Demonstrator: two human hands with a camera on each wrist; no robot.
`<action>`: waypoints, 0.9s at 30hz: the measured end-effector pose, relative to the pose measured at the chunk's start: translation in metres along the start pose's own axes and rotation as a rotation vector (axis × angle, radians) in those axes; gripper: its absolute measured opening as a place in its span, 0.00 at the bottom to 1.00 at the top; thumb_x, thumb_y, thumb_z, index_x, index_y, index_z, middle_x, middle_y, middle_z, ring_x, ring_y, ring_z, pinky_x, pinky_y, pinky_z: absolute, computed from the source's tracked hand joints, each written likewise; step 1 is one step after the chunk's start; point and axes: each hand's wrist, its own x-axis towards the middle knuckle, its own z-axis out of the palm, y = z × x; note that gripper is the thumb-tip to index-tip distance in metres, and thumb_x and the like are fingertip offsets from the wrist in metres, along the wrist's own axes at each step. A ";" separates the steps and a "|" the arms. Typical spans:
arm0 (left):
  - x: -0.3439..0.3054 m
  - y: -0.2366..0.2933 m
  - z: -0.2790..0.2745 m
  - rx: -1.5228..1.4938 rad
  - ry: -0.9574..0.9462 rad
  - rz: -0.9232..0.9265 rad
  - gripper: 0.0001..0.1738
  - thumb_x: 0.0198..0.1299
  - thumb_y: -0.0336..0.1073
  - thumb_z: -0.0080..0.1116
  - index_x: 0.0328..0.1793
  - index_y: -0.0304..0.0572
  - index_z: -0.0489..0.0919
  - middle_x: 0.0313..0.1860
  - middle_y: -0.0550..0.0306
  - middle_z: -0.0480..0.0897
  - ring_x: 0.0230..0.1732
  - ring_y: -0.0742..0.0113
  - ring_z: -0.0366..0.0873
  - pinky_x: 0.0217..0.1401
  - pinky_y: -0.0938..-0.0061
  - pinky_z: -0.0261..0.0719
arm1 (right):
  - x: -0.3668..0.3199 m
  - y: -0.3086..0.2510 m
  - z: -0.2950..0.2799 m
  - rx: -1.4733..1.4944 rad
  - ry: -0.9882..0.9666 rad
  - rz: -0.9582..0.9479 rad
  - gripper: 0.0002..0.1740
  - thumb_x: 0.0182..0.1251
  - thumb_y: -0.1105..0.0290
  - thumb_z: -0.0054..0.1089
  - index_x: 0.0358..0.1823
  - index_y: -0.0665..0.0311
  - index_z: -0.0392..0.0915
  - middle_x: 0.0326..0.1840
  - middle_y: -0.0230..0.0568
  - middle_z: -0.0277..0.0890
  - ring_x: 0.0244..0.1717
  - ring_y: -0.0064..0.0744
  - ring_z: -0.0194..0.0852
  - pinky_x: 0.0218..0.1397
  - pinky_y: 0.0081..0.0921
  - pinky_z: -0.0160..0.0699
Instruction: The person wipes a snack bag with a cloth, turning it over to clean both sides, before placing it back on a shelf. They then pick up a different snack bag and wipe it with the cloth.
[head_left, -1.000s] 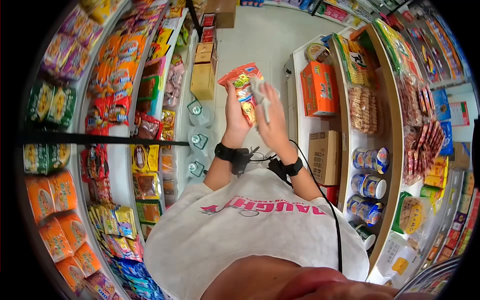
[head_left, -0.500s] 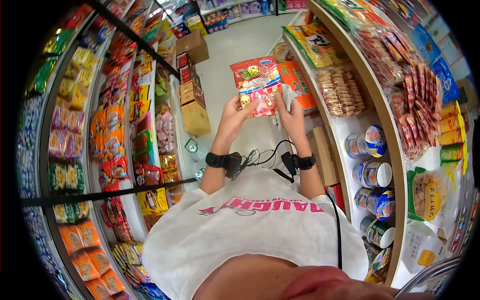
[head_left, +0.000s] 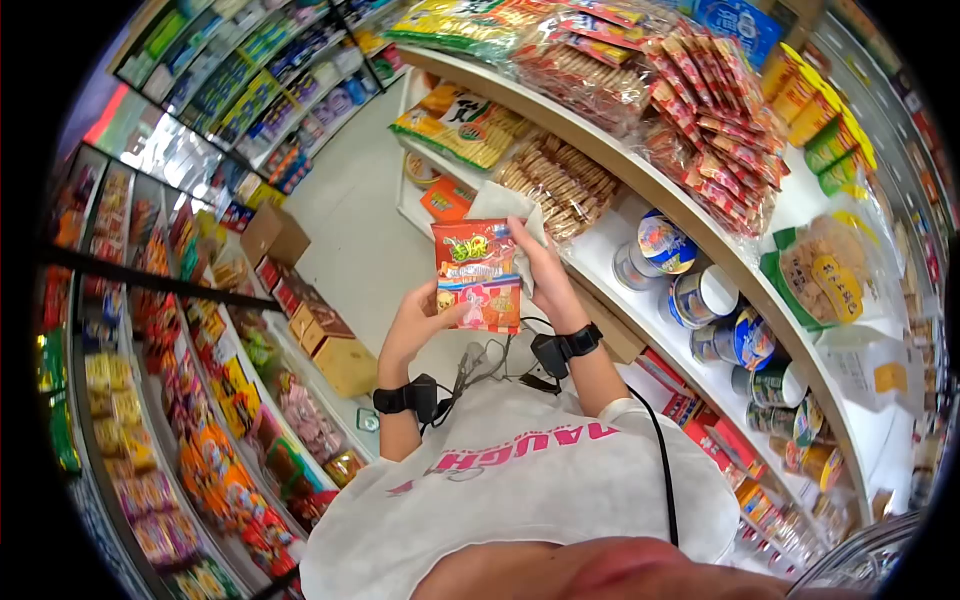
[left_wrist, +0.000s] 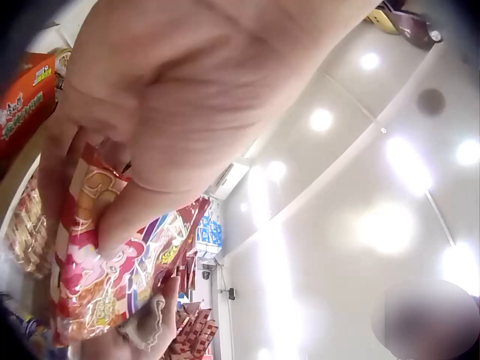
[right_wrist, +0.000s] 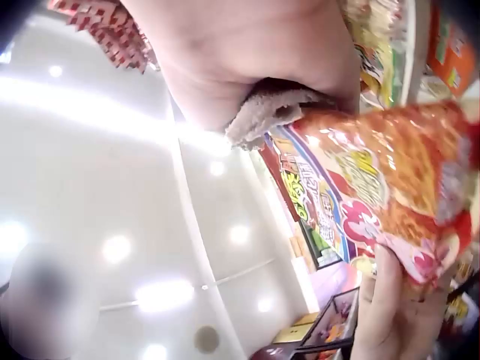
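A red snack packet [head_left: 477, 277] with a cartoon print is held upright between both hands in the head view. The left hand [head_left: 415, 325] pinches its lower left side, thumb across the front, as the left wrist view shows with the packet [left_wrist: 112, 277] under the thumb. On the packet's upper right, the right hand [head_left: 548, 272] grips the edge together with a pale grey cloth [head_left: 500, 208]. In the right wrist view the cloth [right_wrist: 270, 116] is bunched in the palm against the packet [right_wrist: 382, 180].
To the right stands a shelf [head_left: 640, 160] with bagged snacks, biscuit packs [head_left: 560, 185] and several cans [head_left: 700, 295]. Shelves of colourful packets line the left. Cardboard boxes [head_left: 275, 235] stand on the aisle floor [head_left: 355, 190]. A black cable runs down the shirt's right side.
The view has swung toward the right shelf. The packet, earlier tilted with the cloth hand flat beside it, now faces up, held by both hands, and sits closer to the body than half a second ago.
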 end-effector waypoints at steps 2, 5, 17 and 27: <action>0.012 0.002 -0.011 -0.020 -0.069 0.011 0.26 0.61 0.31 0.69 0.65 0.32 0.75 0.52 0.59 0.84 0.48 0.75 0.81 0.50 0.77 0.82 | 0.012 0.005 -0.005 -0.107 0.075 -0.107 0.24 0.72 0.60 0.64 0.62 0.65 0.73 0.56 0.35 0.79 0.55 0.25 0.77 0.58 0.27 0.77; 0.024 0.009 -0.030 -0.051 -0.131 0.064 0.25 0.61 0.32 0.70 0.63 0.31 0.76 0.51 0.59 0.84 0.48 0.75 0.81 0.51 0.77 0.81 | 0.020 0.014 -0.002 -0.118 0.172 -0.098 0.25 0.73 0.57 0.62 0.62 0.65 0.73 0.56 0.34 0.79 0.56 0.25 0.76 0.60 0.27 0.75; 0.069 0.023 -0.112 -0.349 0.013 0.201 0.25 0.64 0.40 0.68 0.61 0.31 0.76 0.52 0.57 0.83 0.48 0.76 0.81 0.54 0.78 0.80 | 0.033 0.073 0.083 -0.641 0.176 -0.211 0.22 0.73 0.62 0.64 0.59 0.72 0.76 0.53 0.36 0.81 0.49 0.20 0.76 0.52 0.22 0.76; 0.084 0.003 -0.151 -0.568 0.108 0.208 0.20 0.65 0.44 0.67 0.54 0.33 0.82 0.45 0.60 0.85 0.43 0.78 0.82 0.48 0.80 0.79 | 0.061 0.109 0.124 -0.447 0.262 -0.402 0.21 0.71 0.66 0.65 0.59 0.70 0.74 0.52 0.36 0.81 0.47 0.19 0.78 0.51 0.21 0.78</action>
